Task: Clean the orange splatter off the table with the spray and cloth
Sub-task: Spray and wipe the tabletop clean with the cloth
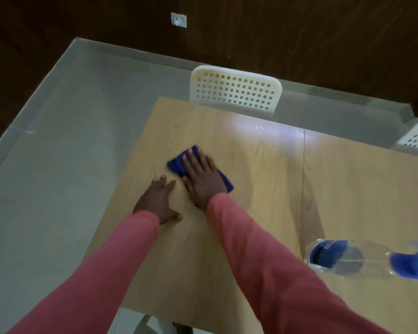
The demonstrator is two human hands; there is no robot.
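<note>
Right grip [203, 177] spread flat on blue cloth [179, 162], long axis running far-left to near-right; left grip [158, 201] spread on table [251, 165].

long pink sleeves [263, 249] cover both arms down to the wrists.

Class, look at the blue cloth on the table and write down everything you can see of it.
The blue cloth is a deep blue, soft-looking piece, apparently folded into a small pad. It lies flat on the light wooden table, towards its far left part. The right hand presses on it with straight, spread fingers, covering its middle, so only the far-left corner and a strip by the wrist show. Its edges look blurred. The left hand rests on the table beside it without touching it.
</note>
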